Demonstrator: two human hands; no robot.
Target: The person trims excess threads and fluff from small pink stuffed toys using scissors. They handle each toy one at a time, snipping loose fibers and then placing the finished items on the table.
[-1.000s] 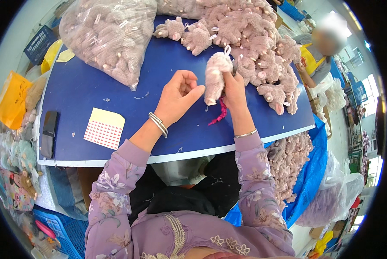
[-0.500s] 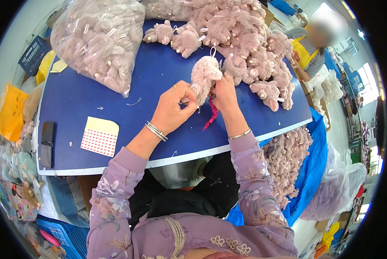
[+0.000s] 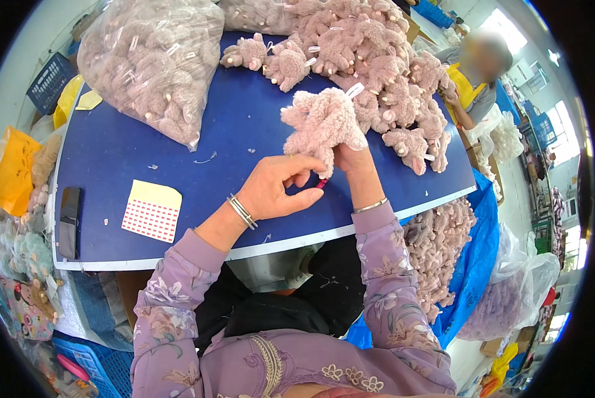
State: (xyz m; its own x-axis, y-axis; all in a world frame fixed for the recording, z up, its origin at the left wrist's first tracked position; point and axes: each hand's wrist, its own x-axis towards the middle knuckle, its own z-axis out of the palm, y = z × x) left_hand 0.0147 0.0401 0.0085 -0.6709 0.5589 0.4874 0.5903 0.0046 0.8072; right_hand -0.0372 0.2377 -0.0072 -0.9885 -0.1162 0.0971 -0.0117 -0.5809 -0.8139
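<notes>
A pale pink-grey plush toy (image 3: pixel 320 123) with a white loop tag hangs over the blue table between my hands. My right hand (image 3: pixel 354 161) is closed around its lower right side, its fingers mostly hidden behind the plush. At the toy's lower end, my left hand (image 3: pixel 281 186) has thumb and index finger bent around a small limb. A bit of a pink-red wrapped item (image 3: pixel 322 183) shows beside my left fingertips, under the toy; most of it is hidden.
More plush toys (image 3: pixel 377 73) are heaped at the far right, near a full clear bag (image 3: pixel 154 73). A sticker sheet (image 3: pixel 151 211) and a black phone (image 3: pixel 70 222) lie left. Plush pieces fill a blue sack (image 3: pixel 466 245). Another person (image 3: pixel 473 86) works at far right.
The plush toy has been turned and spread out, its tag now pointing up and right. The pink-red item, hanging below my right hand before, is now mostly covered.
</notes>
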